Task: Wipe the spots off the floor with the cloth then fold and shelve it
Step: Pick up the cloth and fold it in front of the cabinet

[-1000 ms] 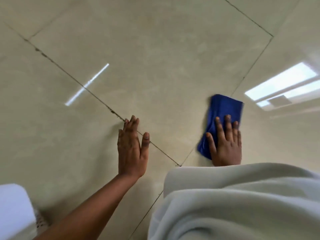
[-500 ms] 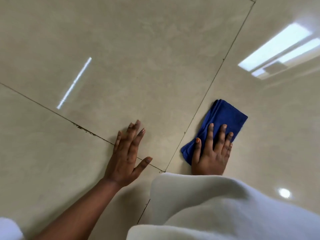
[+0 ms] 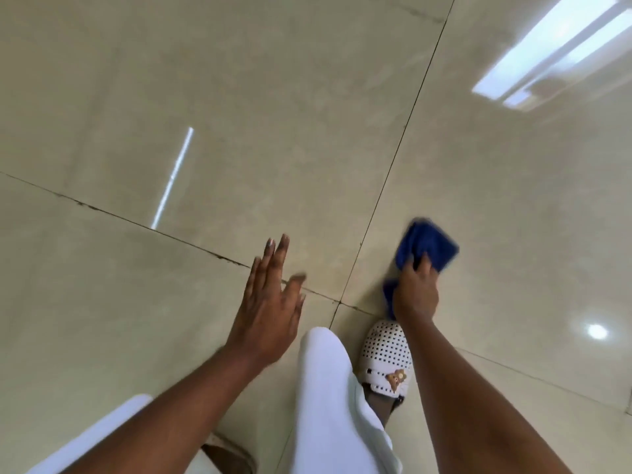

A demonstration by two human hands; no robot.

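A blue cloth (image 3: 429, 246) is bunched in my right hand (image 3: 415, 292), whose fingers curl round it just right of a tile joint. Part of the cloth hangs below the hand. My left hand (image 3: 270, 302) is off the floor with straight, spread fingers, holding nothing, above the crossing of the grout lines. The glossy beige tile floor (image 3: 273, 114) fills the view; I see no clear spots on it, only dark marks along the grout (image 3: 222, 258).
My white-trousered knee (image 3: 328, 381) and a white dotted slipper (image 3: 386, 357) are below my hands. Ceiling lights reflect on the tiles at top right (image 3: 554, 53) and as a thin streak (image 3: 172, 179). No shelf is in view.
My right hand went from pressing flat on the cloth to gripping it bunched. My left hand lifted off the floor. The view rose, showing my arms, knee and slipper.
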